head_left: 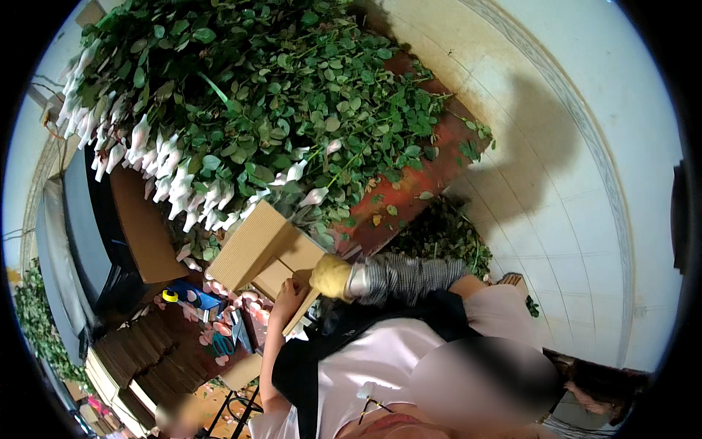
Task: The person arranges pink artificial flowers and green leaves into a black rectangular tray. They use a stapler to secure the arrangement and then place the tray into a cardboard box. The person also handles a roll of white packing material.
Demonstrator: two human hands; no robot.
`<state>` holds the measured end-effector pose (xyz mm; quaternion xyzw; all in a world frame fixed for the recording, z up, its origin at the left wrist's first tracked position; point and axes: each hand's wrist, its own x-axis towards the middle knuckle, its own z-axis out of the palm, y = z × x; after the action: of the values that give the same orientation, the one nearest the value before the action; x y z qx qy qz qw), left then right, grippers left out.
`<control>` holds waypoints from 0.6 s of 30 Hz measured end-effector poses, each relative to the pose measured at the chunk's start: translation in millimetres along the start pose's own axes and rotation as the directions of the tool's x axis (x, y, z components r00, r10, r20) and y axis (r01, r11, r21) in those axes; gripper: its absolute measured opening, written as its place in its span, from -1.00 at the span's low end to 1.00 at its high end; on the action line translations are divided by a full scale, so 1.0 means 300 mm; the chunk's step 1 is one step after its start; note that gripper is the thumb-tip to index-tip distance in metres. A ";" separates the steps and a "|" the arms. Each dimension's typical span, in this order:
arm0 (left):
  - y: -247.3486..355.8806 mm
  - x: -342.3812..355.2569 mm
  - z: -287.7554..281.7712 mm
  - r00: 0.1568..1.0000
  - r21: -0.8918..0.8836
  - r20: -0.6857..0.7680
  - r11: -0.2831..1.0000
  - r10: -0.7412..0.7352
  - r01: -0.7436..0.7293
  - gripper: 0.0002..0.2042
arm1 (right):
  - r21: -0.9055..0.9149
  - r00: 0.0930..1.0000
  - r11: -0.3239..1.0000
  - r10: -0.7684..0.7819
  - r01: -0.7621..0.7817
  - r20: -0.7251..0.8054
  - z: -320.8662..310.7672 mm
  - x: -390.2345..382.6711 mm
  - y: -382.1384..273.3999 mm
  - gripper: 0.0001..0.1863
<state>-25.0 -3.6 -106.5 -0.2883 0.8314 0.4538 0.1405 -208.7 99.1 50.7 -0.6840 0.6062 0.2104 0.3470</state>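
Observation:
A folded piece of corrugated cardboard (248,249) stands in front of me at the table's near edge, its ribbed face turned to the left and smooth panels on the right. My left hand (291,294), bare, has its fingers curled over the near edge of the cardboard. Close beside it, my right hand (333,278) in a yellow glove grips the same edge at its right end. A striped sleeve covers that forearm. The fingertips of both hands are partly hidden. Just beyond the cardboard lie roses (314,196) with white netting over their buds.
A big heap of leafy rose stems (292,95) covers the red table (387,212). At left are an open box (139,227), a blue box (197,298), teal-handled scissors (221,342), scattered petals (256,307) and stacked brown cardboard (146,358). A tiled wall (526,197) rises on the right.

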 end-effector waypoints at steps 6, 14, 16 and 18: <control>0.037 -0.053 -0.060 0.991 -0.107 0.070 0.986 -0.117 0.124 -0.47 | 0.794 0.700 0.016 -0.482 0.608 -0.527 -0.016 -0.075 0.208 -0.47; -0.044 -0.065 -0.014 0.985 -0.198 0.077 0.966 -0.157 0.169 -0.53 | 0.324 0.208 0.907 0.384 -0.270 -0.900 -0.231 -0.195 1.023 -0.82; -0.063 -0.046 -0.006 0.995 -0.152 0.034 0.983 -0.097 0.101 -0.55 | 0.241 0.368 0.765 0.528 -0.597 -0.765 -0.151 -0.119 1.225 -0.70; -0.023 -0.043 -0.024 0.993 -0.184 0.049 0.976 -0.112 0.119 -0.56 | 0.231 0.295 0.880 0.370 -0.416 -0.881 -0.154 -0.127 1.236 -0.82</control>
<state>-10.4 -8.0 -100.9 -0.3392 0.7642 0.5263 0.1548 -583.2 82.5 27.4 -0.5233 0.8380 -0.1035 -0.1147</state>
